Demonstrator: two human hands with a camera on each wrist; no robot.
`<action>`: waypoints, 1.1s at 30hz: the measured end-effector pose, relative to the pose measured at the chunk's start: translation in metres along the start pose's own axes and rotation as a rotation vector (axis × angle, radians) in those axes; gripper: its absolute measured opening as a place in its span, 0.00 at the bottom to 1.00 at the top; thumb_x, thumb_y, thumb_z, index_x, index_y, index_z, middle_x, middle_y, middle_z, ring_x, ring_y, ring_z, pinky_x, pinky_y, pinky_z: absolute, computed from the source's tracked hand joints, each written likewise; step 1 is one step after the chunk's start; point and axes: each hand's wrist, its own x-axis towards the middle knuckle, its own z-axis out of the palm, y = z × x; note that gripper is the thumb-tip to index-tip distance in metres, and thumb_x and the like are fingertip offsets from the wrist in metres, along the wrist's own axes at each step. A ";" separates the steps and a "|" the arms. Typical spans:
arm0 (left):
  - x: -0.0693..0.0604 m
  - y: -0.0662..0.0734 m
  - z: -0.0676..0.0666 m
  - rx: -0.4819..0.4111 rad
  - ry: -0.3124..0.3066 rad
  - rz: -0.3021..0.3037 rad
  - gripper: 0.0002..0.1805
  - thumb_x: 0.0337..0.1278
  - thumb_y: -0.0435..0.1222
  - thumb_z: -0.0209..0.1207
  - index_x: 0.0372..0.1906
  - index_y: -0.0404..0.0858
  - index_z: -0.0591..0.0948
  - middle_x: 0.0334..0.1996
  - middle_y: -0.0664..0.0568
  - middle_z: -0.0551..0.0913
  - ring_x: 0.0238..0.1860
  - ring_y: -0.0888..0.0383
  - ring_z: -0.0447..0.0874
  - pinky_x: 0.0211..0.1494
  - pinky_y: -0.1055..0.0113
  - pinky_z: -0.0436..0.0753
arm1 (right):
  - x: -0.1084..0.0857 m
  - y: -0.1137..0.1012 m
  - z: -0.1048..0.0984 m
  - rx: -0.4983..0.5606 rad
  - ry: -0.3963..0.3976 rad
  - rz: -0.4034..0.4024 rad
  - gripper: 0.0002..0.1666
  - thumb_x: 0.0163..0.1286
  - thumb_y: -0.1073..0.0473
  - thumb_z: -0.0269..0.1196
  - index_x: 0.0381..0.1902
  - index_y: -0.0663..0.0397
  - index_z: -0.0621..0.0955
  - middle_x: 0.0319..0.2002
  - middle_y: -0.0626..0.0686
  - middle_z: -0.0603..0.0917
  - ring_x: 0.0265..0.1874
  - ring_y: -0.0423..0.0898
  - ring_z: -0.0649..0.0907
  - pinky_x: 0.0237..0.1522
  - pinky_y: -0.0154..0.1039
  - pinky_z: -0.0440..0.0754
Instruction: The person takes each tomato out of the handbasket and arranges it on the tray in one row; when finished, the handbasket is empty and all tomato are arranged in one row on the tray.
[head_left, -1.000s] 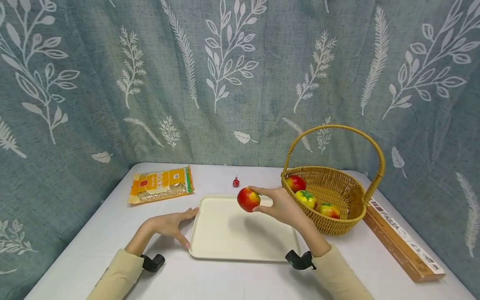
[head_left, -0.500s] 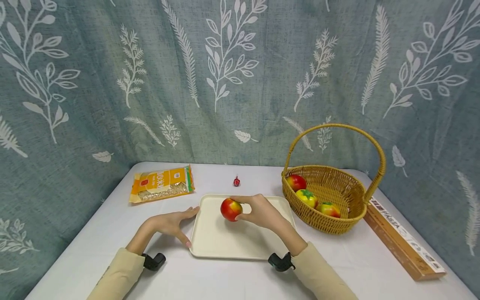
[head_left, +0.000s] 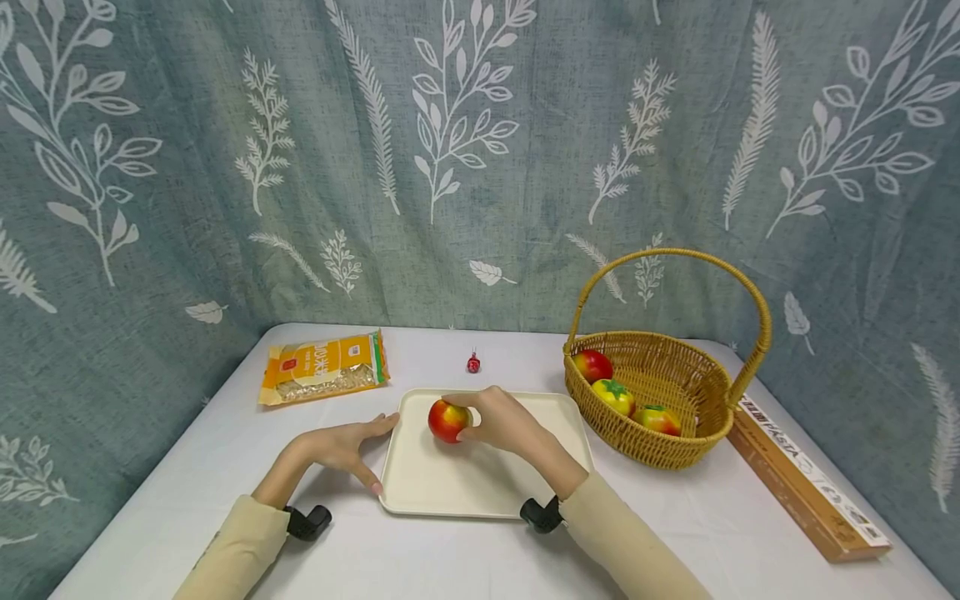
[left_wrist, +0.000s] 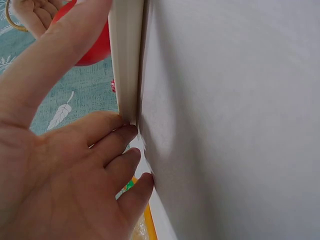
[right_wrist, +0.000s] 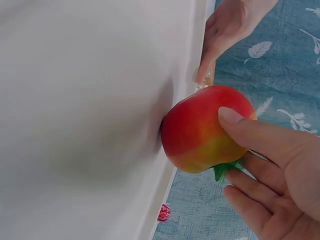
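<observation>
While the right hand (head_left: 501,421) reaches in over the tray (head_left: 495,492), its fingers (right_wrist: 252,205) pinch a red-and-yellow fruit (head_left: 447,422), spread only as far as the fruit's own width. In the right wrist view the thumb (right_wrist: 250,131) lies flat against the fruit's side, and the green leafy top (right_wrist: 222,170) points toward the palm, close to the other fingers, which are loosely bent. The fruit is over the left part of the tray, toward its far edge, and seems to meet the surface, though a slight gap beneath it cannot be ruled out. The left hand (head_left: 341,450) grips nothing: its thumb is set wide of the fingers, the thumb at the tray's left side near the front corner and the fingertips farther back along the same side, as the left wrist view shows at the rim. Each wrist carries a small black device, below a beige sleeve (head_left: 240,546). Right of the tray stands a wicker basket (head_left: 645,446) with a tall arched handle, holding a red fruit (head_left: 593,366), a yellow fruit (head_left: 613,397) with a green top and an orange-yellow fruit (head_left: 657,421). Beside it a long pasta box (head_left: 810,483) lies slantwise on the white tabletop (head_left: 420,558). Behind the tray sit a tiny red object (head_left: 473,363) and, farther left, an orange bag of grain (head_left: 326,369), before a blue-green leaf-patterned curtain (head_left: 480,267).
</observation>
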 end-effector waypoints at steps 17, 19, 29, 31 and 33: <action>0.001 -0.001 0.000 0.000 -0.008 -0.013 0.64 0.34 0.47 0.78 0.76 0.35 0.51 0.75 0.37 0.47 0.75 0.40 0.41 0.72 0.43 0.47 | 0.007 0.003 0.005 0.107 -0.033 -0.072 0.23 0.65 0.58 0.67 0.58 0.53 0.81 0.53 0.51 0.83 0.50 0.44 0.82 0.48 0.42 0.80; 0.001 -0.001 0.000 -0.002 -0.003 -0.010 0.64 0.34 0.46 0.78 0.76 0.35 0.51 0.75 0.37 0.47 0.75 0.40 0.41 0.73 0.43 0.47 | 0.006 0.006 0.006 0.117 -0.025 -0.070 0.23 0.64 0.58 0.67 0.58 0.53 0.81 0.53 0.51 0.83 0.54 0.45 0.81 0.51 0.43 0.79; 0.000 0.000 0.000 -0.013 0.004 -0.014 0.64 0.33 0.45 0.78 0.76 0.34 0.51 0.75 0.37 0.47 0.74 0.40 0.42 0.72 0.43 0.47 | 0.004 0.013 0.004 0.108 -0.076 0.023 0.36 0.57 0.59 0.72 0.63 0.63 0.75 0.60 0.57 0.78 0.59 0.51 0.77 0.60 0.45 0.74; 0.000 -0.001 0.000 -0.012 0.004 -0.008 0.64 0.34 0.45 0.78 0.76 0.34 0.51 0.75 0.37 0.48 0.74 0.40 0.42 0.72 0.43 0.47 | 0.007 0.014 0.004 0.109 -0.089 0.024 0.36 0.57 0.59 0.72 0.63 0.63 0.74 0.60 0.57 0.78 0.58 0.51 0.78 0.59 0.44 0.75; 0.000 -0.001 -0.001 -0.011 0.006 -0.004 0.64 0.34 0.44 0.78 0.75 0.34 0.52 0.75 0.37 0.48 0.74 0.40 0.42 0.72 0.43 0.47 | 0.010 0.015 0.004 0.117 -0.093 0.016 0.36 0.57 0.59 0.72 0.63 0.63 0.74 0.60 0.57 0.78 0.58 0.50 0.78 0.58 0.44 0.75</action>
